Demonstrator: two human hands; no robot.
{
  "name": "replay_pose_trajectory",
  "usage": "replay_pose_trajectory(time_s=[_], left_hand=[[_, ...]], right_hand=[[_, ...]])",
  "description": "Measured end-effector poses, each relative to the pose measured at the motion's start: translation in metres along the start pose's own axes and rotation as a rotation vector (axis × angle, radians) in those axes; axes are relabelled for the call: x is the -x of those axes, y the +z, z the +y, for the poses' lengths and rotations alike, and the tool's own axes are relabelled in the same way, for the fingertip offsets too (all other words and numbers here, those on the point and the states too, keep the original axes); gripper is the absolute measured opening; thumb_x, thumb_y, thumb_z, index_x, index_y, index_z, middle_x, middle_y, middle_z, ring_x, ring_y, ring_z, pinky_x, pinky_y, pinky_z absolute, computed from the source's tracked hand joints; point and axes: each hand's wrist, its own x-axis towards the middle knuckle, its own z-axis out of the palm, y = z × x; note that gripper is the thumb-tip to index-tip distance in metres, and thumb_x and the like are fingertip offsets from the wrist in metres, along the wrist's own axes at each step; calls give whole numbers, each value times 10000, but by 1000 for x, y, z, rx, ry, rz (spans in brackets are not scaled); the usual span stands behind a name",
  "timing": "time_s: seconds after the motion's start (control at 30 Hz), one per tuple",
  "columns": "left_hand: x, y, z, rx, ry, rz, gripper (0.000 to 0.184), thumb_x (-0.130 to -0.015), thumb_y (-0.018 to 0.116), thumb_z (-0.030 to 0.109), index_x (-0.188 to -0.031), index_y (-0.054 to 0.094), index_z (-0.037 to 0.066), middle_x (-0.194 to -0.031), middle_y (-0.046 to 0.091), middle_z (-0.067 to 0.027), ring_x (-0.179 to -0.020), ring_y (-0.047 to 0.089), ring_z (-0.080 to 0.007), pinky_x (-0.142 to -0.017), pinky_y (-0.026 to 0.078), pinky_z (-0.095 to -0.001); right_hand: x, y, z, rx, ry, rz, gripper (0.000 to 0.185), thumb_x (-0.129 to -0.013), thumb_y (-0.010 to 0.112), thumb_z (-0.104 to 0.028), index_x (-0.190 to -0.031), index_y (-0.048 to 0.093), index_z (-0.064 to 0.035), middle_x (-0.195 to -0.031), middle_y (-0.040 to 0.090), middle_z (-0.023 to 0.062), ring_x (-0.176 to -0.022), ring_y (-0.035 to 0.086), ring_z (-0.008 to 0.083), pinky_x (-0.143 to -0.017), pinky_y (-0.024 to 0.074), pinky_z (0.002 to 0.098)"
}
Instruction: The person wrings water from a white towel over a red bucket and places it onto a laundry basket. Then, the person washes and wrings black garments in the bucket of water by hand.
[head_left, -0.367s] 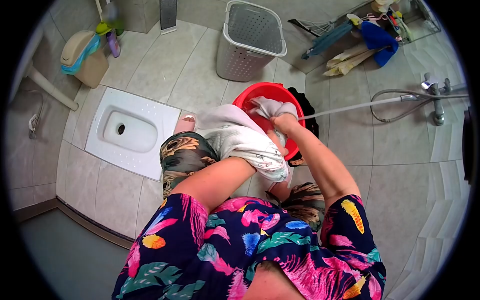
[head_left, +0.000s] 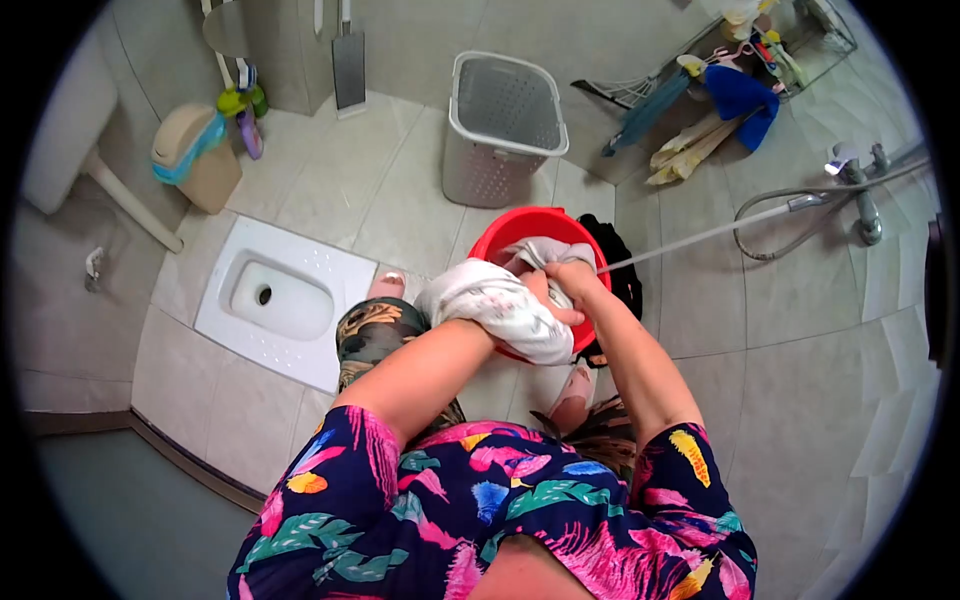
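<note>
A white cloth with a small print [head_left: 490,300] lies draped over my left forearm and hangs into the red basin [head_left: 487,240]. My left hand [head_left: 548,300] comes out from beneath its folds and grips part of it over the basin. Close beside it, my right hand [head_left: 574,280] is closed on a bunched, pale part of the cloth [head_left: 545,252]. The two hands almost touch. Folds hide most of the basin's inside and some of my left fingers.
Dark fabric [head_left: 622,275] lies against the basin's right side. A thin water stream [head_left: 700,238] runs from the hose nozzle [head_left: 806,202] toward the basin. Behind stands a grey laundry basket [head_left: 500,175]. To the left are a squat toilet [head_left: 228,310] and a beige bin [head_left: 215,180].
The cloth is gathered closer over the basin, and less of it hangs toward my knees. Both hands have drawn together. The whole view has shifted slightly downward.
</note>
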Motion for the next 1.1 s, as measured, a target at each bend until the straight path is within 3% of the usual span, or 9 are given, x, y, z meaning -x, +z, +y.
replay_pose_trajectory(time_s=[0.17,0.27,0.47,0.6,0.8,0.93,0.97,1.0,1.1], left_hand=[[21,-68,15,-256,214,784,620,-718,761,429,-1104,566,-15,-1064,569,-215,-987,570,-392,-843,472,-433],[39,-113,28,-503,188,925,532,-742,754,342,-1126,557,31,-1070,563,-184,-973,571,-363,-817,463,-452],[89,-118,62,-818,311,1236,490,-672,775,225,-1084,552,84,-941,502,-94,-893,511,-269,-753,384,-406],[103,-51,55,-619,292,1189,440,-701,748,189,-1062,535,55,-942,527,-129,-843,532,-316,-731,416,-427],[62,103,-111,418,10,534,272,-835,647,218,-1007,549,32,-831,582,-83,-739,542,-226,-656,440,-376],[87,125,-74,92,-95,48,217,-855,598,187,-1019,603,44,-863,604,-107,-805,564,-224,-717,450,-369],[86,122,-60,-128,6,-153,233,-859,582,180,-1045,610,41,-879,608,-136,-833,588,-253,-742,458,-384],[111,108,-8,-337,136,-110,234,-864,555,157,-1048,608,23,-903,608,-197,-916,604,-323,-809,466,-413],[125,80,75,-344,397,-200,178,-864,570,155,-963,625,17,-901,628,-194,-888,601,-376,-808,481,-422]], right_hand=[[-12,-17,8,-332,-97,-46,321,-825,600,-205,-1031,603,40,-890,662,156,-750,656,283,-690,515,434],[19,-16,-15,-520,-109,106,401,-839,593,-228,-1126,540,47,-1019,633,208,-881,643,329,-810,496,459],[11,0,-16,-889,-315,11,359,-863,569,-224,-1118,521,25,-959,618,169,-857,628,305,-787,514,442],[-12,-14,0,-989,-322,-222,296,-877,555,-247,-1018,550,14,-789,607,139,-681,608,271,-643,521,420],[-1,-27,27,-902,-277,-226,247,-851,585,-217,-950,586,9,-709,605,117,-600,598,263,-595,517,397],[-20,-40,39,-1003,-295,-209,251,-842,601,-191,-989,586,12,-844,631,121,-704,617,263,-657,524,391],[-21,-40,37,-1022,-307,-198,255,-841,604,-188,-1000,584,11,-845,630,120,-708,618,261,-661,524,389],[-20,-42,35,-1036,-316,-183,260,-840,606,-184,-1011,582,10,-847,630,118,-713,620,259,-665,523,387],[-19,-48,31,-1017,-344,-135,261,-841,604,-178,-1029,577,1,-860,630,115,-728,623,247,-663,516,372]])
